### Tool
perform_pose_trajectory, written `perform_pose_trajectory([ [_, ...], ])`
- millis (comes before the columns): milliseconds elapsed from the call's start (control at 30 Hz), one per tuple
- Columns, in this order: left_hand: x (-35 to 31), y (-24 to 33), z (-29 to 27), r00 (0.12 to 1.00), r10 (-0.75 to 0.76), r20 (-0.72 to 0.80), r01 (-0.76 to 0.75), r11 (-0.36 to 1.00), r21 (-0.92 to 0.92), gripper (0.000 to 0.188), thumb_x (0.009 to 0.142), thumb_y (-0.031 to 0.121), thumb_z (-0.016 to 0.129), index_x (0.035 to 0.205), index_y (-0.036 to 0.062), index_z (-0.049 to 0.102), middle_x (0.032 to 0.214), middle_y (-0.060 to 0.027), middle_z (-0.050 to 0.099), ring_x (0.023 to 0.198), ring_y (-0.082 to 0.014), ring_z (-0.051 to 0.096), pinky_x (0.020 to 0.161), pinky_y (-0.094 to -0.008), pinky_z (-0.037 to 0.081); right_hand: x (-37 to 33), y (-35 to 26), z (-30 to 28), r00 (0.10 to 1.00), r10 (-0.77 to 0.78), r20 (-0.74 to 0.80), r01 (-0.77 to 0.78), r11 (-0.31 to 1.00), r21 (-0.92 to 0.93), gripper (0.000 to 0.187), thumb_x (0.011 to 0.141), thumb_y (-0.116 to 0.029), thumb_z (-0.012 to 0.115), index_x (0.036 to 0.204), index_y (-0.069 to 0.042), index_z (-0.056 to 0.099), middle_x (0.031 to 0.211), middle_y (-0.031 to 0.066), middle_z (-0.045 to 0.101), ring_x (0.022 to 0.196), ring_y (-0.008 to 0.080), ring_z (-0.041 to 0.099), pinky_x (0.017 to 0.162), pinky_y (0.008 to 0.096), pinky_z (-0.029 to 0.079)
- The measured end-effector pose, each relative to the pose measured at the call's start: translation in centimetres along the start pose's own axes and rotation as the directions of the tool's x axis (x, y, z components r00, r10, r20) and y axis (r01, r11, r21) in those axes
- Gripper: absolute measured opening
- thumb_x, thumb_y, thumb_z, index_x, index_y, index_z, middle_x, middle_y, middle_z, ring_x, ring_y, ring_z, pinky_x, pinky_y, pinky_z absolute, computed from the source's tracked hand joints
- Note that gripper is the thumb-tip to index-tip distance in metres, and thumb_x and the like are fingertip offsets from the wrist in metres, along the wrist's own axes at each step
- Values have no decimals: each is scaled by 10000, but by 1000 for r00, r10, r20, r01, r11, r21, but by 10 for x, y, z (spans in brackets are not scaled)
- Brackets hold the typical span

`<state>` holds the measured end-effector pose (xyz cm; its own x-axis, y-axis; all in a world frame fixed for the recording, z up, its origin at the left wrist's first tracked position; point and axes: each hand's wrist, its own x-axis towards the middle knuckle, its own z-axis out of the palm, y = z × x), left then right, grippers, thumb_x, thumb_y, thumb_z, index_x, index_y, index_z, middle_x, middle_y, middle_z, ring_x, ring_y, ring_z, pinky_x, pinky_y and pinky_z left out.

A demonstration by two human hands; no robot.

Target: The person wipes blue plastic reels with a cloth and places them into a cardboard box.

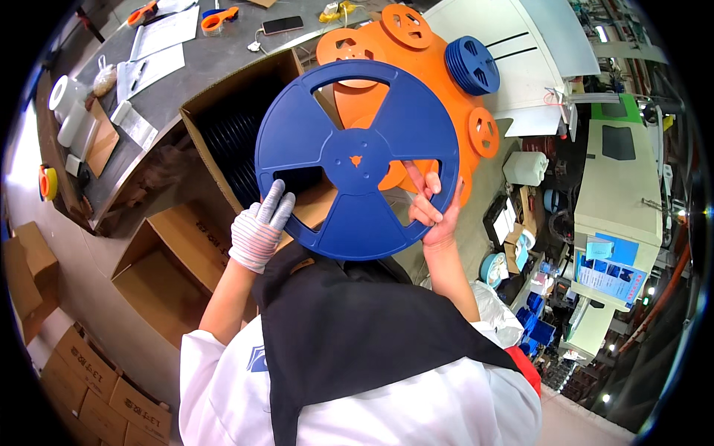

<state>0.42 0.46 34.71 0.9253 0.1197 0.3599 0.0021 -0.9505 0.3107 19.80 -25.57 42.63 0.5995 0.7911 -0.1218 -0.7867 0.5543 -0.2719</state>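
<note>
In front of my chest I hold a large blue plastic reel flange [357,223], a flat disc with a raised hub, a small central hole and wide cutouts. My left hand [258,232], in a striped glove, grips its lower left rim, with fingers over the rim at a cutout. My bare right hand [437,215] grips the right rim, some fingers showing through the right cutout. Behind the disc, to the left, an open carton [247,89] holds several dark discs [232,149] standing on edge. The flange hides part of this carton.
A round orange surface [439,82] beyond bears orange reels [406,26] and a stack of blue reels [473,67]. On the grey workbench [216,63] at far left lie tape dispensers [219,21], papers and a phone [282,24]. Another open carton [160,286] stands lower left, near stacked boxes [104,386].
</note>
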Motion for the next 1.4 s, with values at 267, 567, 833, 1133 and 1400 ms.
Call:
perform_pose_trajectory([
  [267, 3, 21, 2, 886, -138, 443, 448, 504, -738, 195, 813, 103, 599, 1007, 86, 596, 970, -43, 640, 786, -182, 633, 637, -327, 519, 29, -14, 40, 954, -107, -279, -50, 863, -503, 725, 908, -609, 361, 1320, -15, 415, 1400, 125, 391, 1137, 371, 522, 905, 432, 476],
  [567, 7, 62, 17, 710, 91, 698, 616, -562, -553, 222, 932, 244, 563, 955, 30, 616, 904, -62, 625, 899, -161, 587, 877, -323, 461, -45, -77, -17, 571, -726, -383, 80, 514, -854, 441, 974, -408, 406, 1174, -35, 528, 1306, 125, 503, 1138, 285, 530, 902, 380, 458],
  [833, -14, 41, 35, 698, -34, 715, 457, -748, -481, 236, 920, 255, 563, 998, 33, 563, 888, -88, 607, 861, -191, 587, 825, -321, 478, -64, -70, -39, 381, -817, -433, 87, 498, -863, 360, 983, -329, 404, 1131, -30, 539, 1268, 107, 521, 1118, 243, 531, 837, 336, 476],
  [1133, -47, 0, 35, 720, -185, 669, 237, -840, -488, 255, 881, 255, 630, 1018, 54, 551, 910, -92, 589, 878, -208, 585, 812, -362, 504, -59, -63, -53, 433, -750, -500, 65, 579, -813, 354, 982, -333, 399, 1124, -43, 543, 1210, 91, 566, 1073, 228, 561, 808, 325, 484],
  [1400, -61, -12, 20, 679, -285, 676, 273, -757, -594, 285, 860, 294, 659, 993, 57, 573, 885, -79, 601, 843, -181, 583, 801, -324, 489, -41, -44, -55, 538, -651, -536, -9, 631, -776, 359, 976, -359, 413, 1099, -55, 559, 1184, 106, 585, 1037, 230, 577, 817, 333, 474],
])
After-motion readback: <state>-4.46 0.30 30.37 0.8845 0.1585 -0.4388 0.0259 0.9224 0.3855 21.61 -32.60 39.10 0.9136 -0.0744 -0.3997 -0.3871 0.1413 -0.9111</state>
